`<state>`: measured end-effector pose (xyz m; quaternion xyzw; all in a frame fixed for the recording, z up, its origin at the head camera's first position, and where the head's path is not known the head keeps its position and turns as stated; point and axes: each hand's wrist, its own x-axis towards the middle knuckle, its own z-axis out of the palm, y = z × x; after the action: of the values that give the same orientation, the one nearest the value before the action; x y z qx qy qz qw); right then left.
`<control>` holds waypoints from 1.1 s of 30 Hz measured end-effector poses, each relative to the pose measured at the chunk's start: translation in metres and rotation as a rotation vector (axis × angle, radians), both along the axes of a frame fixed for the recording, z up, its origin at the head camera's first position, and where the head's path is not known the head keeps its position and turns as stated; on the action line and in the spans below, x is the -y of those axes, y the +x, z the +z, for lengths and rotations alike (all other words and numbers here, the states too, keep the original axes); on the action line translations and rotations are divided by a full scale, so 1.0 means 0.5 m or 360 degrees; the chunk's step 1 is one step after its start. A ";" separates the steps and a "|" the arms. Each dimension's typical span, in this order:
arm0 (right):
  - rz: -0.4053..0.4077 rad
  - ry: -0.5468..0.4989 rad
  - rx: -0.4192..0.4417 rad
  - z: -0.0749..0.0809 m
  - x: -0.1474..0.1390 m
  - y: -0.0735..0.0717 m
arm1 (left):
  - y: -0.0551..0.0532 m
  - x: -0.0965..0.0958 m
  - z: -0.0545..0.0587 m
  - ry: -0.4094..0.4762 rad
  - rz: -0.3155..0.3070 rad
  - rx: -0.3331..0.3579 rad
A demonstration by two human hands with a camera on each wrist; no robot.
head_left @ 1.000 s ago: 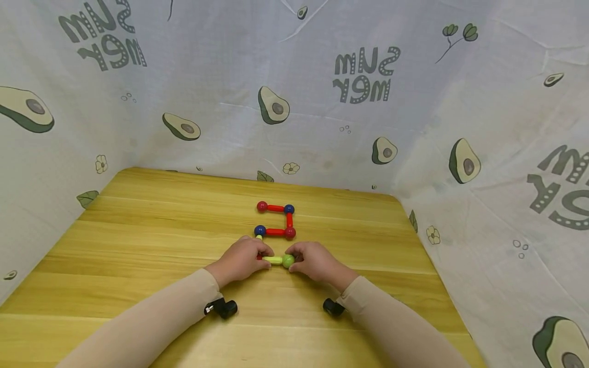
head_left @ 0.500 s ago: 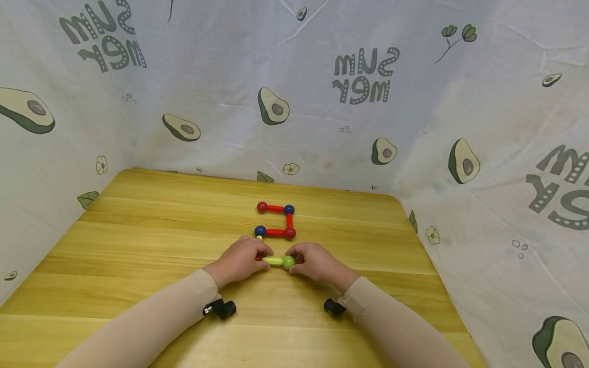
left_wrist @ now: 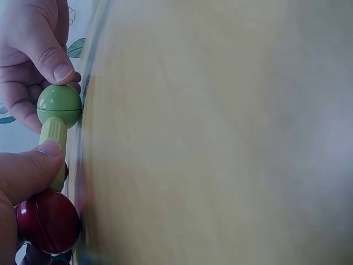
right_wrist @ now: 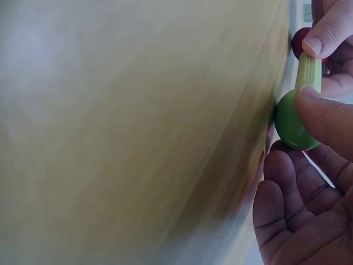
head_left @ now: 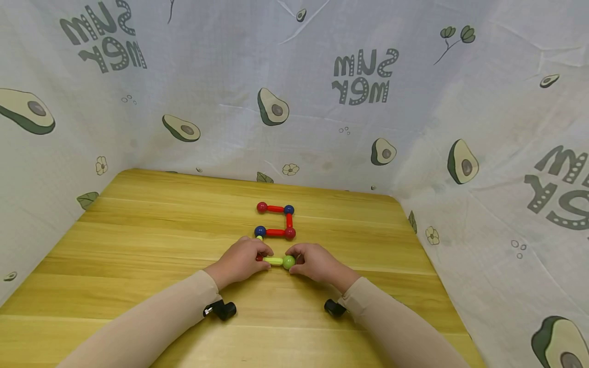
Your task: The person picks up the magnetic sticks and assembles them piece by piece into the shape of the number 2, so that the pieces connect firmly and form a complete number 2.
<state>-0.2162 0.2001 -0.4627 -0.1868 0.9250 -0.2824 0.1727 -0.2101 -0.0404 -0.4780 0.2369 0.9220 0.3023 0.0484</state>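
My left hand [head_left: 241, 259] pinches a pale yellow-green magnetic rod [head_left: 275, 261] close to a dark red ball [left_wrist: 48, 222], which the fingers mostly cover in the head view. At the rod's other end sits a light green ball [head_left: 289, 262], held between the thumb and fingers of my right hand [head_left: 318, 263]. Rod and green ball touch. Beyond the left fingers, a second yellow-green rod [head_left: 259, 237] shows only its tip, against a blue ball [head_left: 260, 231]. From there, red rods [head_left: 275, 232] and balls continue in a bent chain lying on the table.
The chain's far end has a blue ball [head_left: 289, 209] at its corner and a red ball [head_left: 262, 207] at its tip. The wooden table [head_left: 175, 204] meets a printed white cloth [head_left: 322, 143] at the back and sides. A small black camera [head_left: 224, 310] hangs at the left wrist.
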 end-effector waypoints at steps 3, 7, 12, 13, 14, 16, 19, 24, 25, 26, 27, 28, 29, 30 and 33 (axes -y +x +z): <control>-0.0002 -0.0004 0.0003 0.000 -0.001 0.000 | 0.000 0.001 -0.001 0.0007 -0.0004 -0.0005; 0.0002 -0.0009 -0.0001 0.000 -0.002 0.000 | -0.001 0.002 -0.003 0.0020 -0.0015 -0.0010; 0.0001 -0.0006 0.0000 -0.002 -0.003 0.000 | 0.000 0.003 -0.004 0.0008 -0.0010 -0.0019; 0.0000 -0.0003 0.0001 -0.003 -0.003 0.000 | 0.000 0.003 -0.004 0.0008 -0.0007 -0.0019; -0.0001 -0.0002 0.0002 -0.003 -0.004 0.000 | 0.000 0.004 -0.004 0.0009 -0.0005 -0.0018; -0.0001 0.0004 0.0003 -0.004 -0.004 -0.001 | 0.000 0.005 -0.004 0.0019 -0.0004 -0.0011; -0.0005 0.0008 0.0007 -0.003 -0.004 -0.001 | 0.000 0.007 -0.003 0.0039 -0.0008 -0.0003; -0.0016 0.0007 0.0017 0.000 -0.003 0.000 | 0.001 0.011 -0.001 0.0057 -0.0011 0.0013; -0.0016 0.0008 0.0017 0.000 -0.003 0.000 | 0.002 0.011 0.000 0.0058 -0.0011 0.0016; -0.0016 0.0010 0.0016 0.000 -0.003 0.001 | 0.002 0.012 0.000 0.0059 -0.0012 0.0018; -0.0016 0.0009 0.0016 0.001 -0.003 0.001 | 0.002 0.012 -0.001 0.0055 -0.0014 0.0013; -0.0016 0.0010 0.0015 0.001 -0.003 0.001 | 0.002 0.013 -0.001 0.0055 -0.0014 0.0013; -0.0015 0.0011 0.0013 0.001 -0.002 0.001 | 0.002 0.013 -0.001 0.0056 -0.0014 0.0014; -0.0015 0.0013 0.0011 0.001 -0.002 0.002 | 0.001 0.013 -0.001 0.0056 -0.0015 0.0013; -0.0015 0.0013 0.0008 0.002 -0.002 0.002 | 0.000 0.014 -0.003 0.0056 -0.0014 0.0009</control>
<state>-0.2152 0.2009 -0.4618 -0.1810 0.9266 -0.2798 0.1744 -0.2101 -0.0472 -0.4795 0.2408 0.9154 0.3190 0.0482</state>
